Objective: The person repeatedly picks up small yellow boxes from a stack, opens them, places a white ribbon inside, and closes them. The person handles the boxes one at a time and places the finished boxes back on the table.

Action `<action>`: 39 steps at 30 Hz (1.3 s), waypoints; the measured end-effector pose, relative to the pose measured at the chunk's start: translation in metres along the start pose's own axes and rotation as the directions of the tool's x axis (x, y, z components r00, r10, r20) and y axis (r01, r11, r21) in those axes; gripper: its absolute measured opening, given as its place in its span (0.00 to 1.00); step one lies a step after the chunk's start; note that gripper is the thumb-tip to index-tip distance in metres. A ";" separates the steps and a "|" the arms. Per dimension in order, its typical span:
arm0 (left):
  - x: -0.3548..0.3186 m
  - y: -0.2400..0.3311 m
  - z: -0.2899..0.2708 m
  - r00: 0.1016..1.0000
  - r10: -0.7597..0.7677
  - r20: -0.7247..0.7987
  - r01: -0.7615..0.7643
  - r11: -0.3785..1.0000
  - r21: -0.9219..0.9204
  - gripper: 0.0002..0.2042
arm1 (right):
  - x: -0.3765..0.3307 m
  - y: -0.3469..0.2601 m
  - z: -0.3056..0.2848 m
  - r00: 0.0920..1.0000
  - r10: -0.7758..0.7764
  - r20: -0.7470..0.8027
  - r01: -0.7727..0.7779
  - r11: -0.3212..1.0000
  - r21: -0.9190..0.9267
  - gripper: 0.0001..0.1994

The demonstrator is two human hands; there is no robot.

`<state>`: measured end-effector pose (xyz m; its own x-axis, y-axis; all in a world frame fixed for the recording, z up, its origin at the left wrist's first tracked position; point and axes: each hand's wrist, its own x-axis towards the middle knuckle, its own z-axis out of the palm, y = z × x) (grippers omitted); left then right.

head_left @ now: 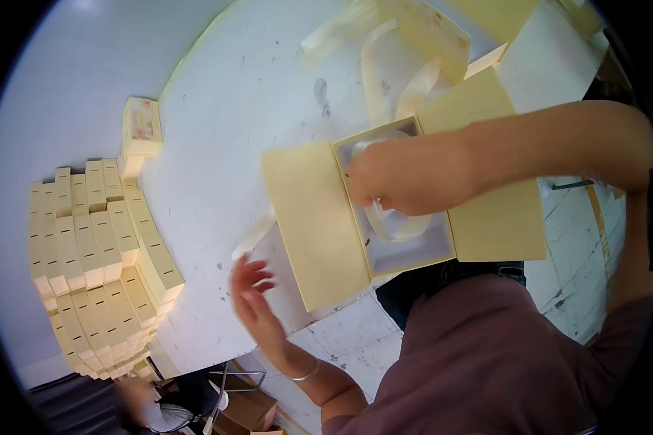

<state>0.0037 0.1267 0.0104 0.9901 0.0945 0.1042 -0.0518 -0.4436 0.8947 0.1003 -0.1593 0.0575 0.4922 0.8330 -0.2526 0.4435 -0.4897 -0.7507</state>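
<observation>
In front of me lies a cream box with two flaps folded out to its sides, its inside pale grey. My right hand is closed over the box's middle, fingers curled down. A looped white ribbon shows above and below that hand and seems gripped in it; the fingertips are partly hidden. My left hand, fingers apart and a bit blurred, hovers beside the left flap and holds nothing. Close by it, a pale ribbon end sticks out from under the flap.
Many cream boxes stand stacked on the left of the white table, one with a floral panel on top. Another open box with trailing ribbons lies at the far side. Another person is at lower left, near a brown carton.
</observation>
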 end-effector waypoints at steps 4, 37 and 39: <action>-0.041 -0.013 0.030 0.966 0.003 0.258 0.102 0.914 -0.393 0.39 | 0.000 -0.010 0.024 0.998 -0.061 -0.018 0.059 0.992 -0.114 0.05; -0.031 0.014 0.054 0.891 -0.029 0.453 0.093 0.989 -0.119 0.11 | -0.003 -0.008 0.051 0.993 -0.090 -0.078 0.060 0.944 -0.323 0.03; -0.030 0.016 0.062 0.912 0.034 0.408 -0.024 0.999 -0.029 0.10 | -0.004 -0.007 0.053 0.991 -0.104 -0.084 0.072 0.945 -0.318 0.03</action>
<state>-0.0191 0.0618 -0.0054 0.9548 -0.2927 -0.0518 -0.0798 -0.4202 0.9039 0.0555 -0.1458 0.0311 0.5044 0.8550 -0.1209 0.6931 -0.4844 -0.5338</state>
